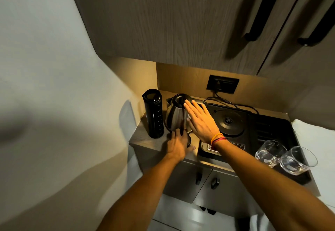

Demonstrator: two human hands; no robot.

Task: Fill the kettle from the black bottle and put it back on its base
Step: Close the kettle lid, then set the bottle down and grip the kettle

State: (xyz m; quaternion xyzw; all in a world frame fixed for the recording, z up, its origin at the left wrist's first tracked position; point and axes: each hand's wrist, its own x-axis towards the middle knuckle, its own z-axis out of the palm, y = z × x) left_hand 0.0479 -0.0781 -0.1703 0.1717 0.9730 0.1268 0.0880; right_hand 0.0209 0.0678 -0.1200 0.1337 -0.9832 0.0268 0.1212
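A steel kettle (pixel 175 116) with a black lid stands on the counter, left of its round black base (pixel 229 122). The black bottle (pixel 153 112) stands upright to the kettle's left, its top open. My right hand (pixel 200 120) lies flat with spread fingers against the kettle's right side and lid edge. My left hand (pixel 178 144) rests on the counter in front of the kettle, fingers over a small dark round object, probably the bottle's cap; I cannot tell whether it grips it.
The base sits in a black tray (pixel 272 127) with two upturned glasses (pixel 285 155) at its front right. A cord runs to a wall socket (pixel 223 83). Overhead cabinets hang close above. A wall bounds the left; cabinet doors lie below the counter edge.
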